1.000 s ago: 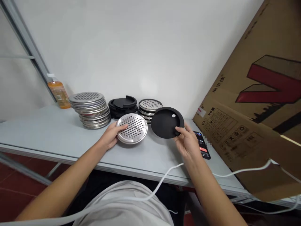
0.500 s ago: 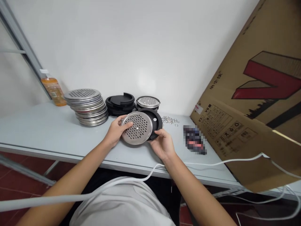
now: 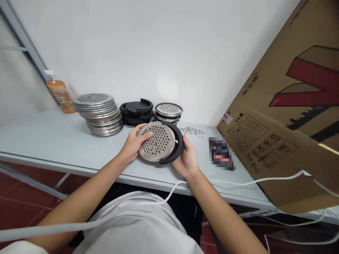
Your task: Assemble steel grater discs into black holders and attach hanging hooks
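I have the perforated steel disc [image 3: 156,141] lying on the black ring [image 3: 177,148], both just above the surface [image 3: 39,141] in front of the 3 stacks. If I press unevenly, I think the disc could sit crooked or slip off. My left hand [image 3: 134,144] pinches the disc's edge, thumb on top; my right hand [image 3: 187,160] cups the ring from below.

Grey table [image 3: 39,141]: disc stacks [image 3: 99,114], bottle [image 3: 58,92], clips [image 3: 192,131], phone [image 3: 221,154], cardboard [image 3: 286,116].
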{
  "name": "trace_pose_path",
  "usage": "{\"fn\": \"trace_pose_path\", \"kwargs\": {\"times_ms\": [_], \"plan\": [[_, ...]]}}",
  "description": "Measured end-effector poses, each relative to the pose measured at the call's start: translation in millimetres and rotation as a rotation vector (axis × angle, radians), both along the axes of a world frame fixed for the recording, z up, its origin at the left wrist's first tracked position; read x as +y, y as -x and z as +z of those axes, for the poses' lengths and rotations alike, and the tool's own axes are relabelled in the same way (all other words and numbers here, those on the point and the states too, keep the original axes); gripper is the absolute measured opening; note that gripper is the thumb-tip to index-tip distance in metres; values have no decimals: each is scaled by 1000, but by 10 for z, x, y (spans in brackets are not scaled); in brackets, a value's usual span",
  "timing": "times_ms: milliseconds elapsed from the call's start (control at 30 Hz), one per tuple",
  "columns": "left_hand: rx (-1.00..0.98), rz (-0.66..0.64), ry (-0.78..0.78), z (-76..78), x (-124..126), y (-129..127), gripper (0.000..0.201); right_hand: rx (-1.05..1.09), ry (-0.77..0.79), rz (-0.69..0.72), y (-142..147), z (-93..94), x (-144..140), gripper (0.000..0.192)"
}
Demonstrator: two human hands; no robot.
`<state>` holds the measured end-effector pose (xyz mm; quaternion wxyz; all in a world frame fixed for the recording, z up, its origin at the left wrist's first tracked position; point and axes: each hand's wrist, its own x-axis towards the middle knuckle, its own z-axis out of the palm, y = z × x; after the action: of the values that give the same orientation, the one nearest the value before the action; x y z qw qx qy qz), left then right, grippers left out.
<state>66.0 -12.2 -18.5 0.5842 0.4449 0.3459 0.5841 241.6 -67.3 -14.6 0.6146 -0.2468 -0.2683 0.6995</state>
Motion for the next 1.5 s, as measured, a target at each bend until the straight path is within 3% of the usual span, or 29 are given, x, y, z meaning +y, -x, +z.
{"fn": "trace_pose_path", "kwargs": {"times_ms": [300,900,1333,1400,1500], "plan": [[47,12,-62,-34,-10,-39,54,7,0,-28,27,-26,8,41],[268,189,-295,-130,-121,-171,45,-7,45,-84,115,-84,-18,43],[326,144,-230,-156,-58,-68,52,-162,79,-68,77,-119,-30,44],[317,85,-159,-132,-32,-13,56,-301,95,9,-55,-94,-38,43],[272,2,-48,-96,4,69,63,-707,20,293,-471,105,-56,35]]}}
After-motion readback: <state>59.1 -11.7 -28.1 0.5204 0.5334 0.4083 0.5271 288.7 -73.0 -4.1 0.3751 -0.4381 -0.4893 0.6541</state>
